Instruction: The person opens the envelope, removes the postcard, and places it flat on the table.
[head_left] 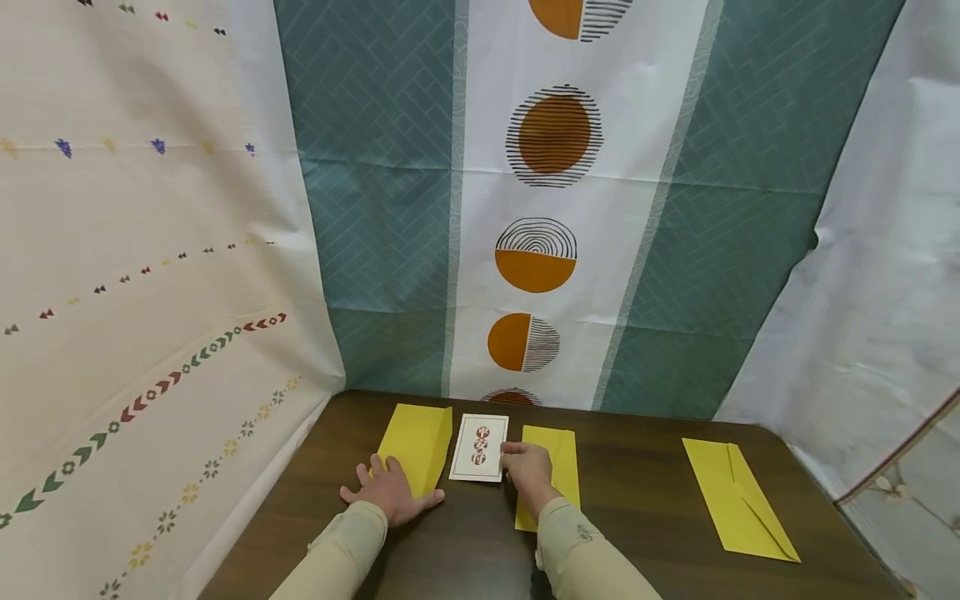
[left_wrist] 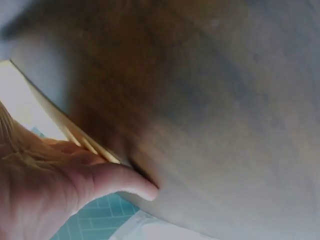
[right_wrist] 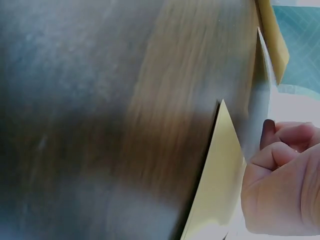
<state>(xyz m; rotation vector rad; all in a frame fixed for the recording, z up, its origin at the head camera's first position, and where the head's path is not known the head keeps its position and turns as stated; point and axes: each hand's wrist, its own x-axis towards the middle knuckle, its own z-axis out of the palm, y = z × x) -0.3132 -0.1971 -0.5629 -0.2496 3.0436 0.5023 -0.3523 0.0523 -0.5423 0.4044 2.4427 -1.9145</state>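
A white card with red marks [head_left: 480, 447] lies on the dark wooden table [head_left: 637, 508] between two yellow envelopes. My left hand [head_left: 393, 493] rests flat on the near end of the left envelope [head_left: 417, 437], fingers straight; in the left wrist view the thumb of that hand [left_wrist: 115, 182] lies on the wood beside the envelope's edge [left_wrist: 65, 127]. My right hand [head_left: 528, 471] lies over the middle envelope [head_left: 561, 462], its curled fingers pinching the card's right edge. In the right wrist view the card [right_wrist: 260, 100] stands slightly lifted next to the curled fingers [right_wrist: 285, 145], above the yellow envelope [right_wrist: 220, 170].
A third yellow envelope [head_left: 738, 500] lies apart at the right side of the table. Patterned cloth hangs behind [head_left: 540, 208] and along the left [head_left: 150, 333] and right sides. Bare wood runs between the middle and right envelopes.
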